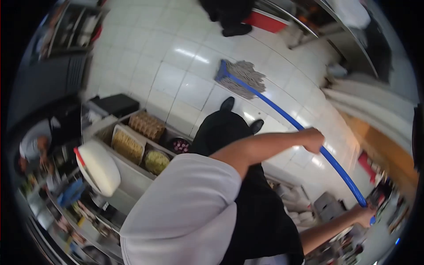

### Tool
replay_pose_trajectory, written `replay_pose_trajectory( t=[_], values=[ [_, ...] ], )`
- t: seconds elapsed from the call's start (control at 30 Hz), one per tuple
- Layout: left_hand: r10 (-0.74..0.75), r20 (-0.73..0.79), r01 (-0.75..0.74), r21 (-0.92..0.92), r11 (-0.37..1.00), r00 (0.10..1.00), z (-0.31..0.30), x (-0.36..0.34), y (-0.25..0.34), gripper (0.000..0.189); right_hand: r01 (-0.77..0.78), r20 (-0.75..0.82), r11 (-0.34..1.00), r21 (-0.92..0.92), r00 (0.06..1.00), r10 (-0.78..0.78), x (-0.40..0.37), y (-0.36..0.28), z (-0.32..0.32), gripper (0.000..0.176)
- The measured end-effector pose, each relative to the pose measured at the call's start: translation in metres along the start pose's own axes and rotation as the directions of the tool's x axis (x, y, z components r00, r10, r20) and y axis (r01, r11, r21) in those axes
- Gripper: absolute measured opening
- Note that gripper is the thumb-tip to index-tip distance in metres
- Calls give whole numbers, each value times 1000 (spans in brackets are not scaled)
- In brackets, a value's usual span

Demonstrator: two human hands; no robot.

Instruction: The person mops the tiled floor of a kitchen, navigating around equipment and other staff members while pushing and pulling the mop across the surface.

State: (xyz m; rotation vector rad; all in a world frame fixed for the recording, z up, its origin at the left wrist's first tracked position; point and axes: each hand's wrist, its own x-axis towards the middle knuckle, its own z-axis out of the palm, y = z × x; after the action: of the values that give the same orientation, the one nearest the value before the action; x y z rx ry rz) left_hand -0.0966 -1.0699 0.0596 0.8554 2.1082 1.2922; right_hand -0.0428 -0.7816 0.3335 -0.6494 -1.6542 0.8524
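Note:
A mop with a long blue handle [282, 112] slants across the view, its grey string head [245, 79] spread on the white tile floor ahead of my shoes. My left hand [313, 140] is wrapped round the middle of the handle, with the arm reaching across in front of my body. Lower right, my right hand [364, 215] is closed near the handle's top end. The blue clamp [222, 71] of the mop lies at the far left side of the strings.
Left of me, a steel counter [128, 179] bears egg trays [146, 125], food tubs and a white round-edged container [98, 168]. Another person's dark shoe [237, 30] stands ahead near a red box [267, 22]. A second person [37, 141] is at far left. Shelving [380, 145] lines the right.

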Motion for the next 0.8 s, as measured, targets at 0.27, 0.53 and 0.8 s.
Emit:
replay_pose_trajectory(
  t=[0.27, 0.53, 0.8],
  values=[
    [-297, -822, 616, 80, 784, 485, -258, -359, -260, 12, -800, 881, 468, 376, 465, 86, -487, -179, 193, 34],
    [-43, -916, 558, -279, 781, -399, -287, -534, -245, 24, -898, 720, 345, 273, -47, -693, -602, -347, 179, 22],
    [137, -664, 408, -272, 871, -735, -267, -492, -182, 29, -891, 343, 357, 281, -254, -905, -547, -394, 176, 15]
  ],
)
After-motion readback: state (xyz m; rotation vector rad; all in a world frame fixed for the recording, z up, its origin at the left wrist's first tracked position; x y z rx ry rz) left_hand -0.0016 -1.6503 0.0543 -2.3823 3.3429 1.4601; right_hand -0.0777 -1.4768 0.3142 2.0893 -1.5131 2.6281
